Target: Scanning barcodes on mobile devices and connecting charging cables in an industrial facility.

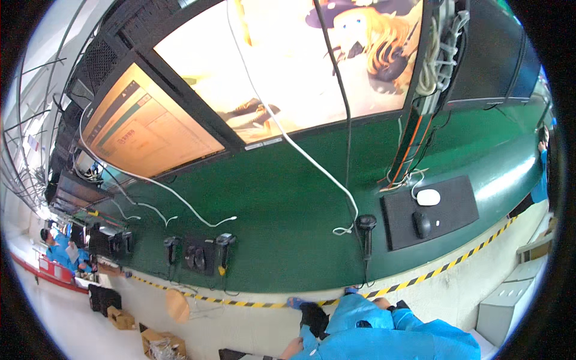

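Note:
My left hand (293, 348) hangs low beside my blue smock (390, 339), at the lower edge of the view. Its fingers are too small and partly hidden to read. My right hand (382, 303) is in front of the smock, near a dark band or cuff; I cannot make out its fingers or anything in them. Both hands are off the green bench (288, 252). Nearest to the right hand on the bench is a black handheld barcode scanner (367, 231), standing at the front edge. To its right, a white mouse (428, 197) and a black mouse (422, 225) lie on a black mat (393, 225).
Large lit monitors (153, 126) hang over the bench, with loose white cables (300, 153) dangling. More scanners (225, 246) stand leftward. A round stool (177, 305) and cardboard boxes (162, 345) are on the floor. Grey cabinets (510, 300) stand right. People in blue (60, 252) are far left and right.

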Available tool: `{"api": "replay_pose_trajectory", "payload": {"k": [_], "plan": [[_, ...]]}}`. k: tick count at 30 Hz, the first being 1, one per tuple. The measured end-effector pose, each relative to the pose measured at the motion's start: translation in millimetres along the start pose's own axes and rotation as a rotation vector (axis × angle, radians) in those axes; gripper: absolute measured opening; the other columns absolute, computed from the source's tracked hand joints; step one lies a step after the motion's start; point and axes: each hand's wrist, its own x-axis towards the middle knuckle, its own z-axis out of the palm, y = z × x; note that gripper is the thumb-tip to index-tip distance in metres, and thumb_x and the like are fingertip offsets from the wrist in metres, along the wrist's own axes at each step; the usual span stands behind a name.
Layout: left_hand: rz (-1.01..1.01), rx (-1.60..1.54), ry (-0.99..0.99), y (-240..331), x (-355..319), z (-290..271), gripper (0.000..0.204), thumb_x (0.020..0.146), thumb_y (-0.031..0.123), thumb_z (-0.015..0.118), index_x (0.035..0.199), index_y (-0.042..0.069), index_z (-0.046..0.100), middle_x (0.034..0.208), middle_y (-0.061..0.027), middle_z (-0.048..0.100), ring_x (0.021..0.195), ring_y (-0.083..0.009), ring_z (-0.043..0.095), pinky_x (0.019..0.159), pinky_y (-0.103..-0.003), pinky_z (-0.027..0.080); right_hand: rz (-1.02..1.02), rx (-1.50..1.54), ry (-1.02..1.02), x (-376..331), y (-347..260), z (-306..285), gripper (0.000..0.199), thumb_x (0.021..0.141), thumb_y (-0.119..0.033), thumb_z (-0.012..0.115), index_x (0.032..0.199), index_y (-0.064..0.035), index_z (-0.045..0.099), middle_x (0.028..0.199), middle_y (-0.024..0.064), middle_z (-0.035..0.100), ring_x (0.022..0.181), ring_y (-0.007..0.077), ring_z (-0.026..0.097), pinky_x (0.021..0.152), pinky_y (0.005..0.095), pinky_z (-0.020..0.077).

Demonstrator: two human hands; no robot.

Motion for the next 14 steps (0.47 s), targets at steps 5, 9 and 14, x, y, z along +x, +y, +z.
{"api": "replay_pose_trajectory", "payload": {"k": [5,9,14], "plan": [[0.100,0.088,-0.096,7,44,-10,0.043,0.083,0.029,0.063,0.121,0.007,0.063,0.130,-0.0274,0.053,0.116,-0.0363,0.057,0.094,-0.044,0.046,0.055,-0.042,-0.007,-41,-15,-7,0.047,0.081,-0.052,0.060,0.106,-0.0146,0.072,0.111,0.0168,0.068,0.106,0.0346,0.063,0.091,0.0415,0.0491],[0.321,0.301,-0.298,5,90,-19,0.044,0.080,0.027,0.070,0.120,0.010,0.065,0.138,-0.0258,0.049,0.119,-0.0318,0.056,0.093,-0.040,0.046,0.116,0.043,0.063,-79,-19,-9,0.040,0.082,-0.045,0.060,0.104,-0.0155,0.073,0.109,0.0153,0.069,0.103,0.0328,0.065,0.092,0.0379,0.0488],[0.670,0.228,-0.218,15,116,-1,0.046,0.090,0.041,0.052,0.108,0.000,0.062,0.096,-0.0184,0.069,0.099,-0.0355,0.064,0.080,-0.049,0.047,0.176,0.102,0.238,-115,-32,18,0.038,0.081,-0.041,0.061,0.102,-0.0132,0.075,0.105,0.0149,0.070,0.102,0.0318,0.065,0.092,0.0367,0.0491]]}}
